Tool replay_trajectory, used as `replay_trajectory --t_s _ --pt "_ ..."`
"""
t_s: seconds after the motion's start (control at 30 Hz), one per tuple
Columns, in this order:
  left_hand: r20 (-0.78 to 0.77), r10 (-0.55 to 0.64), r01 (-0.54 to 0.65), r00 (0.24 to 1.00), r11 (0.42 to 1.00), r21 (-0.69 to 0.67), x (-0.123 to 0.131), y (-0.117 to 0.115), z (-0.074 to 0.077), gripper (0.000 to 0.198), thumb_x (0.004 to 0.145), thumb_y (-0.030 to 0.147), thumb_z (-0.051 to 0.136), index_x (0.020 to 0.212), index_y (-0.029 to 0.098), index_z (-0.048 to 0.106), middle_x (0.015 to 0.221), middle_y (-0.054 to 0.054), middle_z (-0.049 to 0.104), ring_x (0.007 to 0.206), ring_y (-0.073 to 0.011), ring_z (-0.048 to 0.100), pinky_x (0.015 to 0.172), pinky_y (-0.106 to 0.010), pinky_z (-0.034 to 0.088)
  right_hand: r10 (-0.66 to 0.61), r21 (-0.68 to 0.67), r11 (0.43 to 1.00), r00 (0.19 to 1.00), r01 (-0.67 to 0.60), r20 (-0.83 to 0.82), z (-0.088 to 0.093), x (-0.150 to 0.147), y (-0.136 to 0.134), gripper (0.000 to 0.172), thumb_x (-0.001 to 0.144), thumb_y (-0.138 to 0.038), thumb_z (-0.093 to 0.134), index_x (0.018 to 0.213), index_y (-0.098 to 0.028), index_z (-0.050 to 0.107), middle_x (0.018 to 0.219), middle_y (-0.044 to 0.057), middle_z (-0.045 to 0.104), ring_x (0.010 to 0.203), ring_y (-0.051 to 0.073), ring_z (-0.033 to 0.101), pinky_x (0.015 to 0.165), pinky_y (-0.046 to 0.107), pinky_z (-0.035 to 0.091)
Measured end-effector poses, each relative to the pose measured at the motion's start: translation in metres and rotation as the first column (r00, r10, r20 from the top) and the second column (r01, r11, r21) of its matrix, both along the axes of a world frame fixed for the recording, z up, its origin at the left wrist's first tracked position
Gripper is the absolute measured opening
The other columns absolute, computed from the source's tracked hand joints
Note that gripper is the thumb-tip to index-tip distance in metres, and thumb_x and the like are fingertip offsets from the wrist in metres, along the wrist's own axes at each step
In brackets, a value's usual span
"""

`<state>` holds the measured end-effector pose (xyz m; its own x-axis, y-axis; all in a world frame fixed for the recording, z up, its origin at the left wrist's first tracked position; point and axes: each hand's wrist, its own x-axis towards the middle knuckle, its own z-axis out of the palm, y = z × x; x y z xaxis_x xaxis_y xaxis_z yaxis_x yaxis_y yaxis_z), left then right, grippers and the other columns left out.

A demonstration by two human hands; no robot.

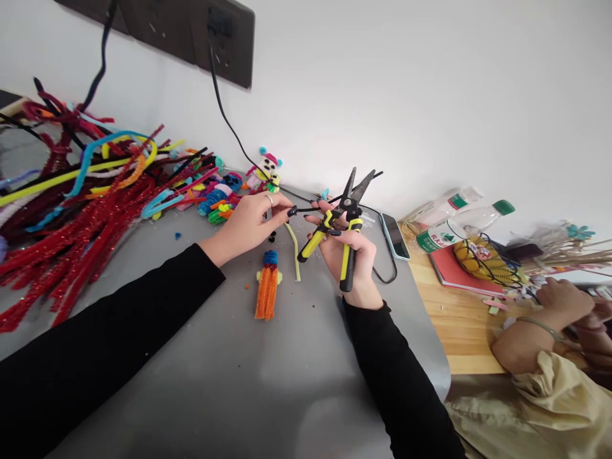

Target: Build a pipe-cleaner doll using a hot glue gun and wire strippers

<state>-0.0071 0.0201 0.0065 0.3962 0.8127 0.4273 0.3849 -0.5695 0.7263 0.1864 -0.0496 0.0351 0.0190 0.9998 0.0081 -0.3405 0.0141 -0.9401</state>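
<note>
My left hand [258,220] pinches one end of a thin black pipe cleaner [306,209] between thumb and forefinger. The strip runs across to my right hand [351,255], and a dark end shows past the tool's tips. Yellow-and-black handled pliers [350,203] rest in my right hand, jaws apart and pointing up toward the wall. Below my hands, a small orange fuzzy figure [266,293] with a blue top lies on the grey table. A pale yellow pipe cleaner [293,252] lies between it and my right hand.
Red, blue and yellow pipe cleaners [109,210] pile up at the left. Finished fuzzy figures [265,169] stand by the wall. A black cable [222,111] hangs from the socket strip [191,32]. Right are a phone [395,236], bottles [440,236] and another person's hand [564,301].
</note>
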Motion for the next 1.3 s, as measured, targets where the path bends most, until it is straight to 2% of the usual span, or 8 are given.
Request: replay_trajectory --t_s 0.17,0.3,0.4,0.53,0.63,0.73,1.0,1.3 --pt "-0.024 -0.045 0.047 0.999 0.994 0.097 0.0 0.0 -0.005 0.033 0.098 0.038 0.047 0.101 0.016 0.072 0.101 -0.012 0.075 0.081 -0.0209 0.065 0.068 -0.029 0.049 0.034 0.047 0.998 0.999 -0.035 0.023 -0.003 0.002 0.0 0.049 0.064 -0.023 0.06 0.112 -0.024 0.069 0.122 0.01 0.072 0.114 0.031 0.069 0.08 0.042 0.06" --pt "-0.011 -0.01 0.011 1.0 0.997 0.074 0.0 0.001 -0.003 0.027 0.097 0.034 0.046 0.089 0.018 0.066 0.084 -0.007 0.07 0.068 -0.0178 0.058 0.062 -0.029 0.044 0.052 0.069 0.996 0.997 -0.055 0.055 -0.007 0.004 -0.001 0.05 0.068 -0.022 0.062 0.118 -0.025 0.067 0.119 0.008 0.073 0.111 0.03 0.07 0.085 0.043 0.059" --pt "0.114 0.061 -0.06 0.992 0.998 -0.016 -0.001 0.002 0.0 0.025 0.099 0.036 0.048 0.082 0.02 0.059 0.073 -0.004 0.065 0.061 -0.0163 0.054 0.06 -0.029 0.042 0.067 0.044 0.996 0.99 -0.073 0.126 -0.007 0.008 -0.003 0.048 0.073 -0.021 0.066 0.12 -0.026 0.066 0.121 0.007 0.072 0.102 0.027 0.071 0.088 0.041 0.057" --pt "0.359 0.108 -0.067 0.927 0.99 -0.124 -0.004 0.005 0.003 0.033 0.102 0.047 0.051 0.083 0.021 0.058 0.08 -0.006 0.067 0.072 -0.0184 0.063 0.064 -0.029 0.05 0.161 0.024 0.984 0.945 -0.175 0.285 -0.001 0.012 -0.007 0.043 0.077 -0.022 0.068 0.12 -0.023 0.067 0.112 0.005 0.072 0.087 0.02 0.066 0.086 0.038 0.054" --pt "0.413 0.157 -0.104 0.897 0.983 -0.149 -0.006 0.007 0.004 0.039 0.102 0.055 0.055 0.083 0.021 0.06 0.079 -0.006 0.067 0.071 -0.0178 0.063 0.061 -0.028 0.052 0.248 -0.027 0.965 0.869 -0.262 0.428 0.008 0.009 -0.011 0.042 0.078 -0.024 0.069 0.119 -0.022 0.068 0.108 0.004 0.071 0.086 0.019 0.061 0.079 0.033 0.051" --pt "0.438 0.153 -0.114 0.886 0.987 -0.115 -0.006 0.006 0.005 0.043 0.101 0.059 0.055 0.081 0.021 0.062 0.076 -0.005 0.065 0.07 -0.0173 0.062 0.06 -0.028 0.052 0.278 -0.068 0.956 0.818 -0.284 0.504 0.016 0.004 -0.015 0.044 0.078 -0.028 0.069 0.121 -0.02 0.067 0.105 0.004 0.068 0.085 0.017 0.058 0.073 0.03 0.046" --pt "0.45 0.059 -0.011 0.891 0.994 -0.109 -0.002 -0.002 0.008 0.048 0.099 0.065 0.054 0.078 0.021 0.059 0.072 -0.007 0.065 0.066 -0.018 0.059 0.062 -0.03 0.052 0.36 -0.138 0.931 0.785 -0.338 0.504 0.015 0.0 -0.015 0.051 0.075 -0.029 0.073 0.123 -0.019 0.065 0.103 0.003 0.065 0.078 0.014 0.054 0.069 0.029 0.045" --pt "0.263 0.026 0.003 0.965 0.994 -0.11 -0.003 -0.007 0.014 0.05 0.098 0.067 0.052 0.077 0.021 0.06 0.075 -0.008 0.07 0.071 -0.0208 0.063 0.065 -0.032 0.052 0.335 -0.122 0.94 0.802 -0.318 0.494 0.011 -0.003 -0.014 0.048 0.078 -0.031 0.075 0.122 -0.018 0.064 0.1 0.003 0.066 0.078 0.014 0.055 0.066 0.028 0.047"
